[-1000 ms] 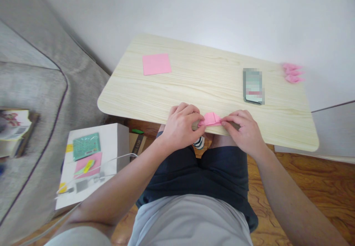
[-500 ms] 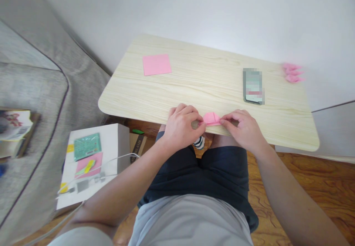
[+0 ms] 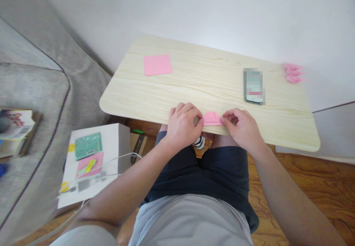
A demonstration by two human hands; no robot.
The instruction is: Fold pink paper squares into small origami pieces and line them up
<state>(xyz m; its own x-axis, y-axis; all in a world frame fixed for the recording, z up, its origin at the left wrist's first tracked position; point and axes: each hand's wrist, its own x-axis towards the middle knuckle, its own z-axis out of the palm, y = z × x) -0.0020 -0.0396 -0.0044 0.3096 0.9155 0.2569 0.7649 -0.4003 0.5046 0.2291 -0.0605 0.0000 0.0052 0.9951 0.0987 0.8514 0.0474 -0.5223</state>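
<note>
A small piece of folded pink paper (image 3: 212, 118) lies at the near edge of the pale wooden table (image 3: 205, 79). It has a rounded top, a short upright crease and a flat band along its lower edge. My left hand (image 3: 184, 124) pinches its left end between thumb and forefinger. At the right end, my right hand (image 3: 241, 127) grips it the same way, the other fingers curled in. The fingertips cover both ends of the paper.
A flat pink sheet (image 3: 158, 65) lies at the table's back left. A phone (image 3: 253, 86) rests to the right, and several pink folded paper pieces (image 3: 294, 73) sit by the right edge. Left of the table, a white box (image 3: 111, 142) carries a green packet (image 3: 88, 145) and cables.
Both hands have shifted very slightly on the folded paper. More of its lower band shows between my fingers now.
</note>
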